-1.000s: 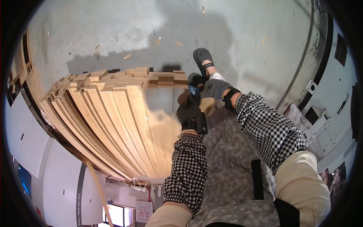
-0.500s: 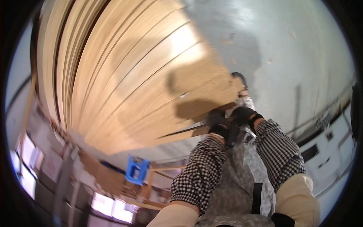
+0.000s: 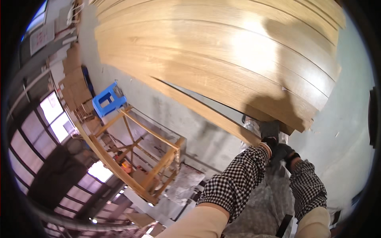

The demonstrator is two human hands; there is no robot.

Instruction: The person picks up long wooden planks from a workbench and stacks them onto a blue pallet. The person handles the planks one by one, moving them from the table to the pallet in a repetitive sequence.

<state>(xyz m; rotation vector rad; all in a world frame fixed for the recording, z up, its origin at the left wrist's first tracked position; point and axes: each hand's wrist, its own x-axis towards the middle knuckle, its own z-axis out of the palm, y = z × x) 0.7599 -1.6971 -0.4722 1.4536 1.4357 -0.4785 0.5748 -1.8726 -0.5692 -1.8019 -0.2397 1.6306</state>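
Observation:
A long light-brown wooden plank point(image 3: 214, 113) stands apart from the near edge of a wide wood-grain stack point(image 3: 190, 59), and a dark narrow gap opens between them toward my hands. My left hand point(image 3: 270, 130), in a dark glove, is closed at the plank's near right end, its fingers on the side facing the stack. Just below and to the right, my right hand point(image 3: 283, 152), also dark-gloved, is close to the left wrist. Its fingers are bunched and dark against my clothing, so their hold is hidden. Black-and-white checked sleeves cover both forearms.
A blue plastic stool point(image 3: 108, 101) stands left of the stack, beside a wooden frame point(image 3: 149, 137) with legs and rails. Cardboard point(image 3: 75, 89) leans farther left. Grey floor point(image 3: 337, 131) runs along the right side. My shadow falls over the stack.
The view has swung, so the stack now lies across the top and the stool and wooden frame show more fully. The gap beside the plank appears longer. My hands stay close together.

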